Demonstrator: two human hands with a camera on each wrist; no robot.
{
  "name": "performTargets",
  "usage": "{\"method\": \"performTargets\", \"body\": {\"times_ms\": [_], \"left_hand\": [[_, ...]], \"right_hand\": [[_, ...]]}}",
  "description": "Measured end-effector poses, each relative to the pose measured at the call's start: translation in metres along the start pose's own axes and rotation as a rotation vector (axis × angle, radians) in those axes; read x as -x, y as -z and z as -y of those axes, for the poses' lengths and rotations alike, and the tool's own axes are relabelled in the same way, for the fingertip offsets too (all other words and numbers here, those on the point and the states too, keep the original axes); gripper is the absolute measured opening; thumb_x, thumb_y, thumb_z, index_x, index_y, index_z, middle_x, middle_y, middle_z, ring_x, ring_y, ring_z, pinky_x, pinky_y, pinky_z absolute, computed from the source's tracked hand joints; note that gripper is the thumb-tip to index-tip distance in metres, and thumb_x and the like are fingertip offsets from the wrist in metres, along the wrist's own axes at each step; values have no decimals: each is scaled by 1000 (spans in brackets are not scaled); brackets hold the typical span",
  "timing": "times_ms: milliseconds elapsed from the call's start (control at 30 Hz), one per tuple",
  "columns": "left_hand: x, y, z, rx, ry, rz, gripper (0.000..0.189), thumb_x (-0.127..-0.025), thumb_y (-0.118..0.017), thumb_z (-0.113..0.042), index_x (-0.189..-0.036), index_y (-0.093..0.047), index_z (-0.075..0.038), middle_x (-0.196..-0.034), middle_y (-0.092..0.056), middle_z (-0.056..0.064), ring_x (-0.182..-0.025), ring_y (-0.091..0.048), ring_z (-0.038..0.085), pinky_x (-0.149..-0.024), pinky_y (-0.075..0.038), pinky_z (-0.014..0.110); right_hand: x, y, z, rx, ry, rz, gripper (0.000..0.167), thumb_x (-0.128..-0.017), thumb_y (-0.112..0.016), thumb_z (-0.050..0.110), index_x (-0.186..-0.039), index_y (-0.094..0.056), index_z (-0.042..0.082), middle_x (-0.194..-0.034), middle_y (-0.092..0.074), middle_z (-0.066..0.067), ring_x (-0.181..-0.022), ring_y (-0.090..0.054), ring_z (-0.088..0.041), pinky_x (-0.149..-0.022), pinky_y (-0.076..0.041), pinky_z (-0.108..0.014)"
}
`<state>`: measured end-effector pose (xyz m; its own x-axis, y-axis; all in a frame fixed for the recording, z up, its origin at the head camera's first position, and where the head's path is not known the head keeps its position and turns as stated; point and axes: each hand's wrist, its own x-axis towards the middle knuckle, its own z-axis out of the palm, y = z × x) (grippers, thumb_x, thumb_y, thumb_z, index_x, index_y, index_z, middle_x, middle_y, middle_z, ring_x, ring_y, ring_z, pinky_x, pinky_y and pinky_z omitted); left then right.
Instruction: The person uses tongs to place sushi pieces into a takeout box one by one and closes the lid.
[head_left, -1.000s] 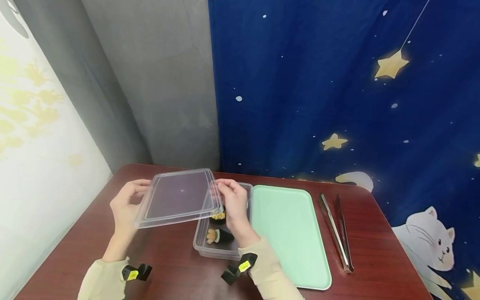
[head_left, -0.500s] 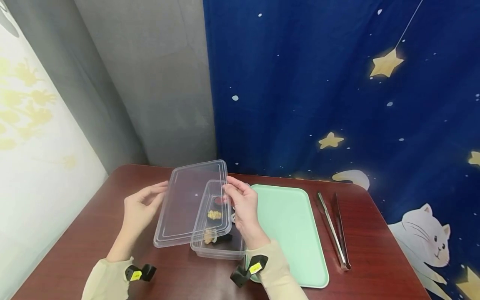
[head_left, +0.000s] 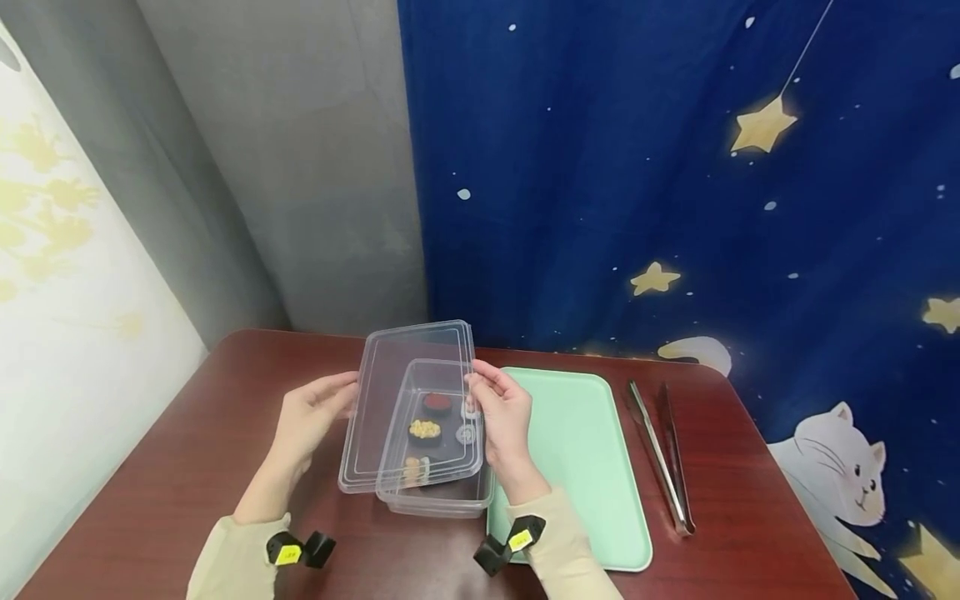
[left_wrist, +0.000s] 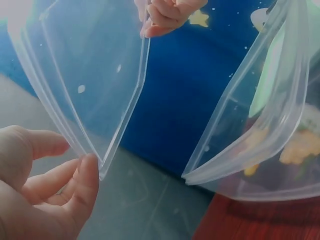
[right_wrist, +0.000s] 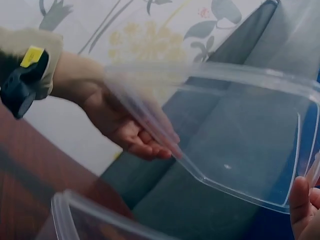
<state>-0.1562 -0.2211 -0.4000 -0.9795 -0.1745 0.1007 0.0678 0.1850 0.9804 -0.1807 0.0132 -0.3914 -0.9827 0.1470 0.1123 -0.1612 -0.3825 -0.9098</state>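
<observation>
My left hand (head_left: pixel 309 417) pinches the left edge of a clear plastic lid (head_left: pixel 408 346), and my right hand (head_left: pixel 506 421) pinches its right edge. The lid is tilted and held up above a clear plastic food container (head_left: pixel 435 507), overlapping it in the head view. Through the lid show several sushi pieces: one topped in red (head_left: pixel 437 403), a yellow-topped one (head_left: pixel 425 430), a round roll slice (head_left: pixel 466 434) and a brown-topped piece (head_left: pixel 415 471). In the left wrist view a gap separates the lid (left_wrist: pixel 100 75) from the container (left_wrist: pixel 240 167).
Right of the container lies a pale green tray (head_left: pixel 581 467). Metal tongs (head_left: pixel 663 467) rest on the dark red table (head_left: pixel 750 500) beyond it. A grey curtain (head_left: pixel 300 167) and a blue starry curtain (head_left: pixel 562 167) hang behind the table.
Both hands have carried the lid to the right, from left of the container to over it. Its tilt has changed, and more sushi now shows through it.
</observation>
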Motion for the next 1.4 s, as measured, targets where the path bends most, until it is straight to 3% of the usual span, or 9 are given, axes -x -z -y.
{"method": "performTargets", "body": {"times_ms": [133, 300, 567, 767, 933, 1133, 1233, 1400], "left_hand": [[-4, -12, 2, -4, -12, 7, 36, -89, -65, -14, -117, -61, 8, -106, -66, 21, -70, -67, 8, -67, -55, 25], [-9, -24, 10, -18, -53, 28, 33, -89, -65, -11, -115, -62, 8, -104, -65, 26, -70, -65, 7, -69, -56, 33], [-13, -38, 27, -44, -54, 48, 31, -88, -65, -8, -115, -63, 7, -100, -66, 25, -72, -65, 8, -66, -55, 27], [-15, -40, 38, -125, -47, 50, 31, -87, -66, -10, -114, -64, 5, -103, -67, 22, -75, -67, 14, -67, -56, 32], [-17, -41, 45, -153, 4, 53, 32, -88, -65, -12, -116, -64, 4, -116, -62, 22, -85, -67, 24, -71, -55, 28], [-19, -43, 51, -235, 2, 56, 30, -89, -64, -13, -117, -65, 1, -118, -62, 19, -111, -56, 29, -86, -50, 40], [-19, -45, 51, -233, 3, 68, 30, -89, -64, -12, -117, -65, 0, -119, -61, 19, -110, -56, 29, -84, -50, 41], [-18, -46, 54, -267, 1, 63, 31, -88, -65, -13, -117, -65, -1, -116, -62, 18, -102, -60, 28, -75, -52, 28]], "right_hand": [[-3, 14, -3, 37, -7, -11, 28, -81, -62, -8, -107, -60, -18, -75, -67, -3, -57, -54, -5, -53, -46, -15], [-6, 31, -10, 133, 1, -28, 27, -82, -64, -4, -108, -63, -13, -81, -70, -8, -59, -58, -6, -57, -49, -17], [-5, 47, -20, 215, -36, -40, 30, -83, -61, -6, -112, -61, -14, -83, -68, -18, -56, -59, -6, -58, -51, -19], [-5, 55, -28, 372, -50, -6, 28, -83, -62, -5, -109, -64, -13, -80, -66, -24, -53, -57, -8, -54, -52, -23], [-7, 59, -34, 509, 4, 15, 25, -80, -66, -3, -104, -67, -10, -69, -67, -15, -50, -57, -14, -51, -54, -38], [-10, 62, -39, 689, 92, 36, 22, -79, -66, -2, -100, -70, -6, -65, -66, -13, -43, -51, -3, -43, -44, -21], [-10, 64, -40, 752, 131, 44, 21, -79, -67, -1, -100, -71, -5, -62, -64, -10, -42, -47, 1, -41, -40, -18], [-10, 66, -41, 876, 191, 85, 21, -78, -70, 1, -99, -72, -4, -56, -59, -4, -42, -39, 4, -41, -35, -19]]}}
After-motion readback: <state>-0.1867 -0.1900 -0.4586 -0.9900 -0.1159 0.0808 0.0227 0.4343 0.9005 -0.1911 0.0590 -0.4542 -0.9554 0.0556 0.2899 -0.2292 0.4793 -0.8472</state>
